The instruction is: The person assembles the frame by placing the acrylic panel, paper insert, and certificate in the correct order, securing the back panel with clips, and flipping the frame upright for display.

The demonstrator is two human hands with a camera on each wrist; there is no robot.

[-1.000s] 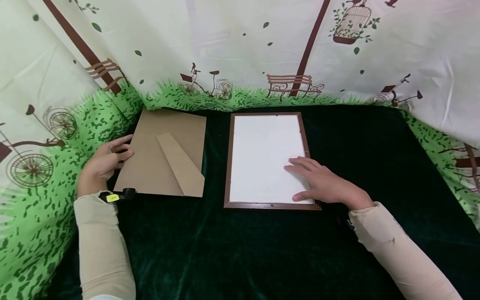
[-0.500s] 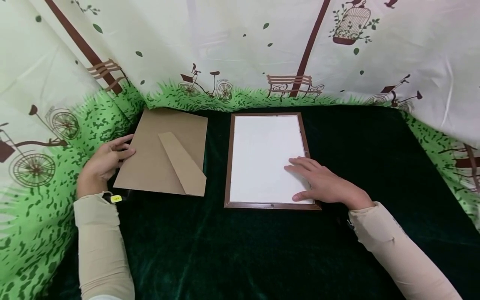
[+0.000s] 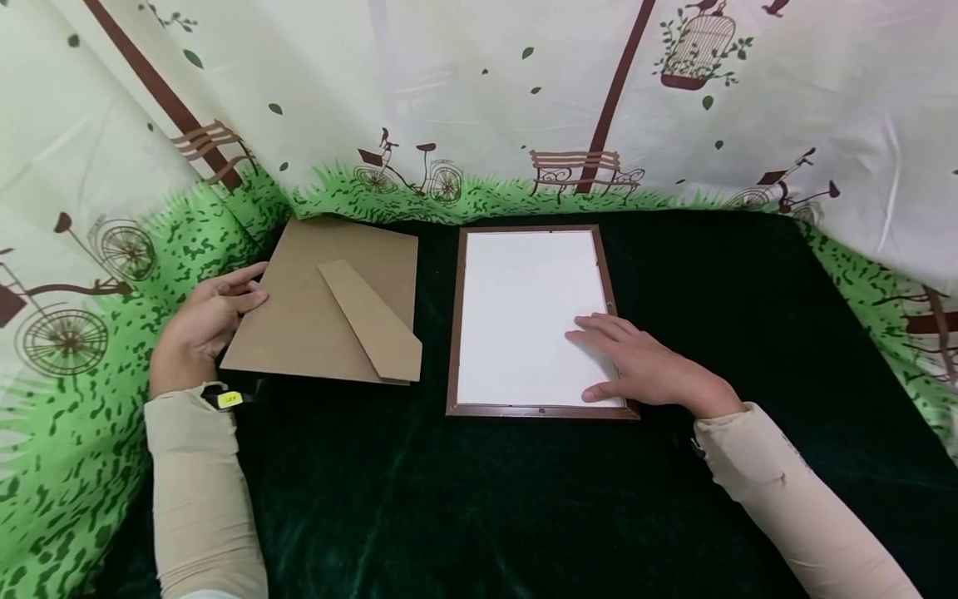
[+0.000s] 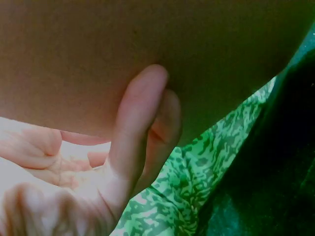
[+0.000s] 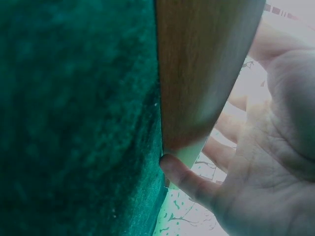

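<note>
At the left, a brown picture frame backing board (image 3: 277, 324) with a slanted easel leg (image 3: 370, 320) is tilted, its near edge raised off the cloth. My left hand (image 3: 202, 320) pinches its left edge, the thumb (image 4: 140, 108) lying on the brown face in the left wrist view. To the right lies a picture frame (image 3: 453, 333), back side up, with a white sheet (image 3: 524, 316) inside its brown rim. My right hand (image 3: 644, 362) rests with spread fingers over the frame's right side. In the right wrist view, a finger (image 5: 184, 177) reaches down beside the frame's outer edge.
Dark green velvet cloth (image 3: 479, 507) covers the table. A white and green printed curtain (image 3: 449, 91) hangs along the back and bunches up at the left, close beside my left hand.
The backing board's near edge has risen and the board has shifted slightly right, its easel leg now jutting past the right edge. My right hand and the frame have stayed put.
</note>
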